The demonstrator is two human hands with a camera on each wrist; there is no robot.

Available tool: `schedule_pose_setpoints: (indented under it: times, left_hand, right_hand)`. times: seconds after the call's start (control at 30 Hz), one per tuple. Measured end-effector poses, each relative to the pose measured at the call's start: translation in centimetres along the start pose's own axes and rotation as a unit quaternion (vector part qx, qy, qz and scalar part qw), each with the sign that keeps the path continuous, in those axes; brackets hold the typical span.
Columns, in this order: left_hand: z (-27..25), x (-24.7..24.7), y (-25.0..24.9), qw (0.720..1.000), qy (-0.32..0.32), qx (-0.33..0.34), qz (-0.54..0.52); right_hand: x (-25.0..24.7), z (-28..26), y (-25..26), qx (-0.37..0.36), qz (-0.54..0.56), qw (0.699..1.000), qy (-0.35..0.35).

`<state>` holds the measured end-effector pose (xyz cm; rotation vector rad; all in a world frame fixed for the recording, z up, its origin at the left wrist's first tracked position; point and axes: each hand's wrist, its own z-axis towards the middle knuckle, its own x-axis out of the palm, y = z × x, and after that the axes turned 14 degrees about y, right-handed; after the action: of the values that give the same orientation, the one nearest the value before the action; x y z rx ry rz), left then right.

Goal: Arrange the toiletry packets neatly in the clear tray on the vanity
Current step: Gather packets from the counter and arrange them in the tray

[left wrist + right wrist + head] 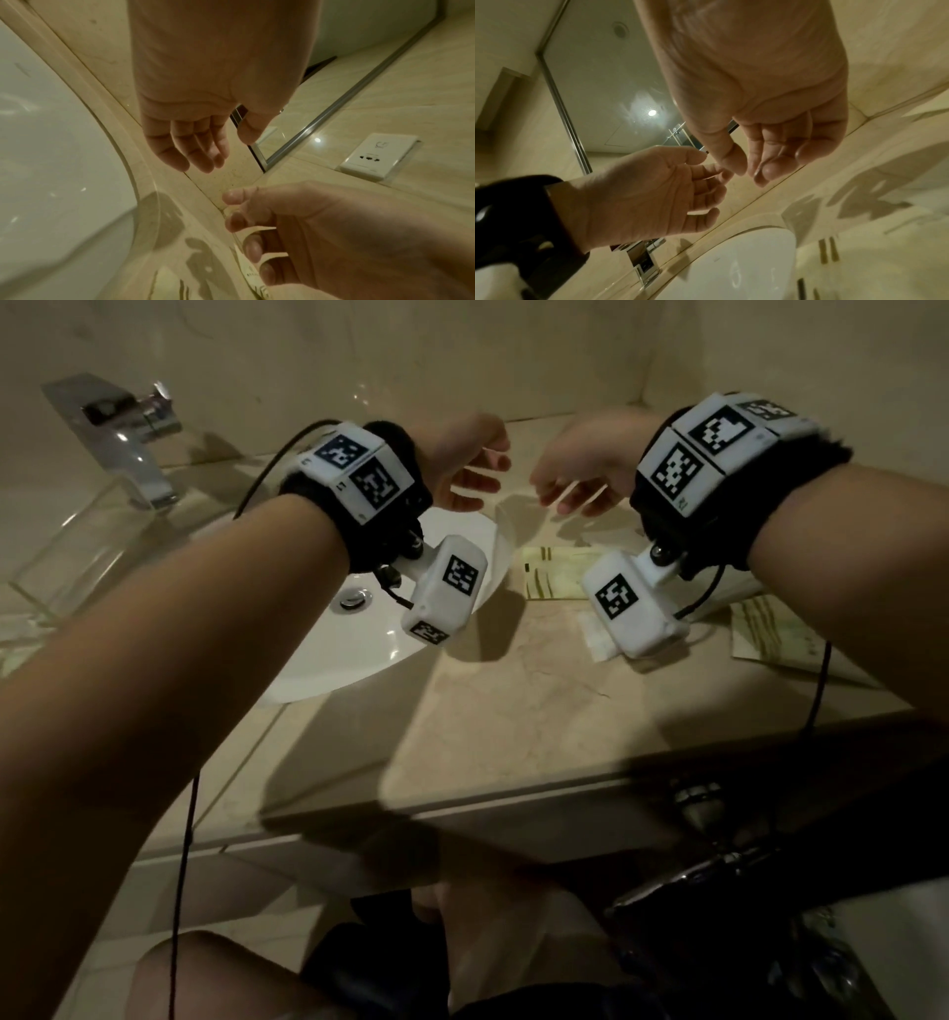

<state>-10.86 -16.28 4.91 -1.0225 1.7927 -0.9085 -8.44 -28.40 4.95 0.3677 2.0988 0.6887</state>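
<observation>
Both hands hover above the vanity counter, palms turned toward each other and a short gap between them. My left hand (480, 477) (228, 150) has relaxed fingers and holds nothing. My right hand (554, 492) (748, 174) is loosely curled and also empty. Below them on the counter lies a pale green striped packet (552, 575) (859, 263), with a second one (770, 636) at the far right. A small white packet (598, 636) is partly hidden by the right wrist camera. The clear tray (67, 567) stands left of the basin, beside the faucet.
A white basin (359, 639) is sunk into the beige marble counter (513, 711). A chrome faucet (123, 433) stands at the back left. A mirror (603, 81) and a wall socket (377, 158) are behind. The counter's front edge runs below the hands.
</observation>
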Motion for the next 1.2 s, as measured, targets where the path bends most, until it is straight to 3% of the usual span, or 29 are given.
schedule_pose_setpoints:
  times: [0.27, 0.43, 0.8, 0.93, 1.07, 1.2]
  left_hand:
    - [1.2, 3.5, -0.7, 0.974, 0.062, -0.034, 0.215]
    - [1.9, 5.0, -1.0, 0.927, 0.063, -0.073, 0.363]
    - [4.0, 6.1, -1.0, 0.840, 0.089, -0.124, 0.521]
    - [4.9, 6.0, -0.9, 0.842, 0.101, -0.135, 0.513]
    - [5.9, 5.4, -0.7, 0.863, 0.129, -0.164, 0.460]
    - [6.9, 4.8, -0.3, 0.860, 0.141, -0.170, 0.461]
  right_hand:
    - [-1.6, -0.7, -3.3, 0.040, -0.030, 0.999, -0.008]
    - [-2.2, -1.3, -4.8, 0.059, -0.032, 0.998, -0.006]
    - [-3.7, -1.4, -7.1, 0.066, -0.073, 0.995, -0.034]
    - [-4.6, -1.5, -7.7, 0.101, -0.148, 0.980, -0.089]
    - [-5.3, -1.3, -7.7, 0.138, -0.187, 0.968, -0.099]
    - [-6.6, -0.6, -7.8, 0.142, -0.200, 0.963, -0.114]
